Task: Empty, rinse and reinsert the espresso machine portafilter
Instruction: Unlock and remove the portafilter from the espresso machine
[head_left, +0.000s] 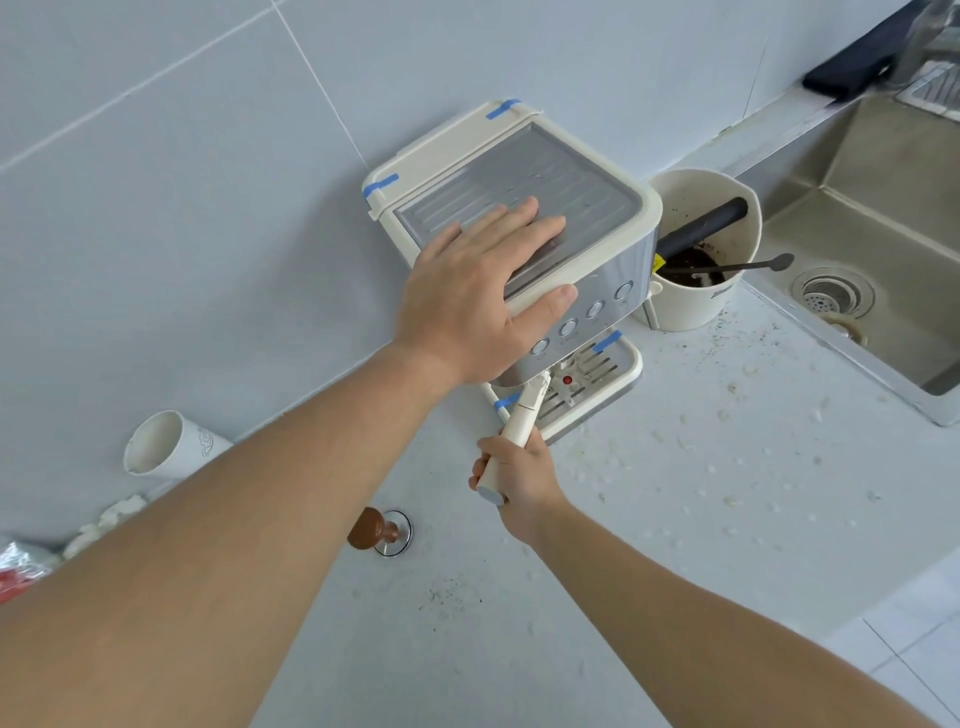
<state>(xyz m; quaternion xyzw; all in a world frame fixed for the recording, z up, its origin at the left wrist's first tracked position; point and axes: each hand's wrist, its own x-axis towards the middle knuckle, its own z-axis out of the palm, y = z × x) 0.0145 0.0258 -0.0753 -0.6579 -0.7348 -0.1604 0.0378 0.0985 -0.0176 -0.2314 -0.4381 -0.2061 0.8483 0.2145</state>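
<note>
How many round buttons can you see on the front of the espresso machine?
4, in a slanted row on the steel front panel. The left hand overlaps that panel's left end and may hide more.

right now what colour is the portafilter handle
Cream, with a pale grey-blue end cap, on the portafilter handle; head view.

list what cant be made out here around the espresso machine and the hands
Head view, the only one:
- Portafilter basket end: hidden under the espresso machine, so locked or not is unclear.
- Button labels: too small.
- Knock box rear side: machine corner covers it.
- Left hand palm contact: hidden by the hand.
- Right hand fingertips: wrapped behind the handle.
</note>
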